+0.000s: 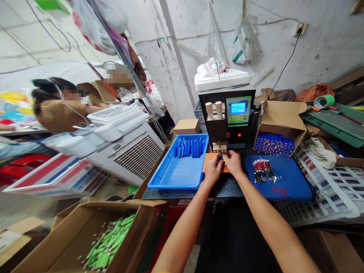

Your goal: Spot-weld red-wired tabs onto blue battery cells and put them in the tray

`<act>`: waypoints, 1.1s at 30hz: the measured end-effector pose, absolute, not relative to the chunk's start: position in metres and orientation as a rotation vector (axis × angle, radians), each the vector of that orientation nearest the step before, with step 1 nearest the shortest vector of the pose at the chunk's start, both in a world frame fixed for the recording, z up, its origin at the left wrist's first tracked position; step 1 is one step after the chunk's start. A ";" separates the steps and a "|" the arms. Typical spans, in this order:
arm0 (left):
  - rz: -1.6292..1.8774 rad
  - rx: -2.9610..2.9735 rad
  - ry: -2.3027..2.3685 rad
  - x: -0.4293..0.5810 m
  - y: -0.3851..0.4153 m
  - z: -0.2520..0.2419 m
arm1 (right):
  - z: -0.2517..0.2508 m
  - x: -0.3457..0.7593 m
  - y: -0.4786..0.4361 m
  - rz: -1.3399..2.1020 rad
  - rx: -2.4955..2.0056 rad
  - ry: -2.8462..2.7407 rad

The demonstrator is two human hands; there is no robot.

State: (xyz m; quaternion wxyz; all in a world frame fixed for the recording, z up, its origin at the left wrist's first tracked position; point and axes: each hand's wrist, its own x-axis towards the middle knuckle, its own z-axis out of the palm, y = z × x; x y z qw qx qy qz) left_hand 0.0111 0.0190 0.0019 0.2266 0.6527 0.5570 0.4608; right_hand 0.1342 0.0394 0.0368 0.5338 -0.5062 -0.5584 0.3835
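Blue cylindrical cell [220, 156] sits between your 2 hands, just below the electrodes [219, 147] of the spot welder [216, 132] and over the orange block [209, 156]. Your left hand [214, 170] has its grip clenched on that cell, thumb and fingers pinching it. Your right hand [233, 162] meets it from the 3 o'clock side with bent fingers; its fingertips are too hidden to tell whether that grip grasps the cell or merely touches it.

Taken from your hands, the welder stands at 12 o'clock, its blue display [238, 107] and red switch [239, 135] lit. At 9 o'clock, near your left hand, a blue plastic tray [174, 174] holds a row of blue cells [191, 148] toward its far end. At 2 o'clock an open cardboard box [280, 121] carries stacked blue cylinders [274, 145]. At 3 o'clock red and black wire leads [261, 168] lie bunched on a blue mat [287, 176]. At 8 o'clock, a 2nd cardboard box [65, 235] contains piled green-wrapped cells [110, 240]. Farther off, around 10 o'clock, a co-worker [57, 113] leans forward.
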 end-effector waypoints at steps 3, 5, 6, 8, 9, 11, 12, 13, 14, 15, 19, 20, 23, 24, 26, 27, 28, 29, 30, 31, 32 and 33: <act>1.269 1.795 1.548 0.012 0.018 0.003 | 0.039 0.133 0.037 0.908 -1.220 -1.343; 1.262 1.800 1.567 0.012 0.017 0.005 | 0.039 0.133 0.037 0.901 -1.227 -1.352; 1.257 1.805 1.578 0.013 0.017 0.005 | 0.038 0.133 0.037 0.894 -1.230 -1.356; 1.248 1.816 1.599 0.013 0.016 0.006 | 0.037 0.133 0.038 0.881 -1.232 -1.368; 1.247 1.818 1.605 0.013 0.016 0.006 | 0.037 0.133 0.038 0.875 -1.230 -1.373; 1.248 1.814 1.601 0.013 0.016 0.007 | 0.037 0.133 0.037 0.867 -1.228 -1.382; 1.251 1.809 1.593 0.013 0.015 0.007 | 0.038 0.133 0.037 0.865 -1.228 -1.384; 1.253 1.803 1.584 0.013 0.015 0.006 | 0.038 0.133 0.037 0.863 -1.230 -1.386; 1.255 1.798 1.578 0.013 0.016 0.006 | 0.039 0.133 0.036 0.860 -1.234 -1.387; 1.256 1.793 1.574 0.013 0.016 0.006 | 0.039 0.133 0.036 0.857 -1.239 -1.390; 1.257 1.781 1.575 0.012 0.016 0.004 | 0.041 0.133 0.035 0.827 -1.256 -1.426; 1.258 1.778 1.575 0.012 0.017 0.003 | 0.041 0.133 0.034 0.812 -1.261 -1.441; 1.262 1.778 1.571 0.011 0.017 0.001 | 0.041 0.133 0.034 0.748 -1.283 -1.474; 1.264 1.779 1.572 0.011 0.017 0.000 | 0.040 0.134 0.034 0.732 -1.291 -1.478; 1.266 1.780 1.576 0.012 0.017 0.000 | 0.037 0.135 0.033 0.728 -1.297 -1.472; 1.265 1.781 1.578 0.012 0.017 0.001 | 0.035 0.136 0.033 0.740 -1.291 -1.466; 1.261 1.785 1.577 0.012 0.018 0.002 | 0.033 0.137 0.033 0.759 -1.277 -1.459; 1.256 1.790 1.574 0.013 0.018 0.003 | 0.030 0.138 0.032 0.782 -1.258 -1.450; 1.251 1.795 1.570 0.013 0.018 0.004 | 0.027 0.140 0.031 0.808 -1.236 -1.438; 1.247 1.799 1.567 0.013 0.018 0.005 | 0.024 0.142 0.029 0.829 -1.218 -1.423; 1.244 1.802 1.564 0.013 0.018 0.007 | 0.022 0.144 0.027 0.841 -1.209 -1.406; 1.243 1.801 1.558 0.013 0.017 0.008 | 0.020 0.147 0.023 0.842 -1.209 -1.388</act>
